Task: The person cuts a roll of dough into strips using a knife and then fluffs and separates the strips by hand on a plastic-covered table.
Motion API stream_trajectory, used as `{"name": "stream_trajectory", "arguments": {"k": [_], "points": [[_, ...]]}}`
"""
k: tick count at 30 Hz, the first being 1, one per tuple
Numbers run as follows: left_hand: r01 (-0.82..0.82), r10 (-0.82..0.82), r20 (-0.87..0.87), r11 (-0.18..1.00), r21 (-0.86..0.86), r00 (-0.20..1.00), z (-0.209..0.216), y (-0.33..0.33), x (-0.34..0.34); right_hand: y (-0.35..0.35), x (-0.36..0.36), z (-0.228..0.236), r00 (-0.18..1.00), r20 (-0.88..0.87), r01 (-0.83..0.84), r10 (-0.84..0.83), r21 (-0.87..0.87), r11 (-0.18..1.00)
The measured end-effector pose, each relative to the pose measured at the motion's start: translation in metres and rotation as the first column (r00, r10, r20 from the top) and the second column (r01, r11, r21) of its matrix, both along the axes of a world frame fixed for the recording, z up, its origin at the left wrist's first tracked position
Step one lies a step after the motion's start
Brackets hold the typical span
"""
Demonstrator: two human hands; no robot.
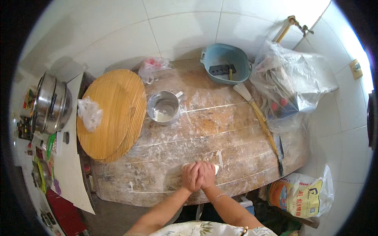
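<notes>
Both my hands press together on a small lump of white dough [216,168] near the front edge of the floury wooden table [173,145]. My left hand [191,176] and my right hand [206,174] lie side by side, touching, with their fingers bent over the dough. Most of the lump is hidden under them; pale bits show at either side. A thin bracelet circles my right wrist. Farther back on the boards stands a metal mug [163,108] with a handle, its bottom whitish.
Round wooden lids [110,137] lie at left, a crumpled plastic bag [90,114] on top. Behind are another bag [153,69] and a blue basin [224,53]. A long-handled brush [258,112], a knife [280,153] and a plastic-wrapped object [295,82] line the right; a printed sack [297,196] stands below.
</notes>
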State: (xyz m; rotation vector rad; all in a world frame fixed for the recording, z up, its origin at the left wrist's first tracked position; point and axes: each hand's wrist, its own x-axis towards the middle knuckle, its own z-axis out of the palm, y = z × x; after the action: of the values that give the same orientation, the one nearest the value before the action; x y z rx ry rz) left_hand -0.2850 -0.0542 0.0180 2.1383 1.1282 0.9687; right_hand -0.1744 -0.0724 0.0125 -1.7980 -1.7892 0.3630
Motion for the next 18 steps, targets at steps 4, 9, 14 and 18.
{"name": "stream_trajectory", "arguments": {"k": [4, 9, 14, 18], "points": [[-0.035, 0.035, 0.003, 0.999, -0.005, 0.999, -0.014, 0.040, 0.011, 0.037, 0.003, -0.026, 0.993, 0.021, 0.114, -0.115, 0.077, 0.991], [-0.184, 0.184, -0.016, 0.973, -0.140, 0.983, -0.021, 0.071, 0.027, 0.072, 0.012, -0.037, 0.991, -0.046, 0.111, -0.125, -0.233, 0.966], [-0.339, 0.282, -0.193, 0.840, -0.424, 0.940, -0.037, 0.091, 0.034, 0.099, 0.017, -0.030, 0.980, -0.101, 0.127, -0.174, -0.359, 0.925], [-0.451, 0.235, -0.447, 0.758, -0.472, 0.863, 0.030, 0.090, 0.041, 0.100, 0.035, 0.010, 0.909, -0.340, 0.034, -0.242, -0.517, 0.855]]}}
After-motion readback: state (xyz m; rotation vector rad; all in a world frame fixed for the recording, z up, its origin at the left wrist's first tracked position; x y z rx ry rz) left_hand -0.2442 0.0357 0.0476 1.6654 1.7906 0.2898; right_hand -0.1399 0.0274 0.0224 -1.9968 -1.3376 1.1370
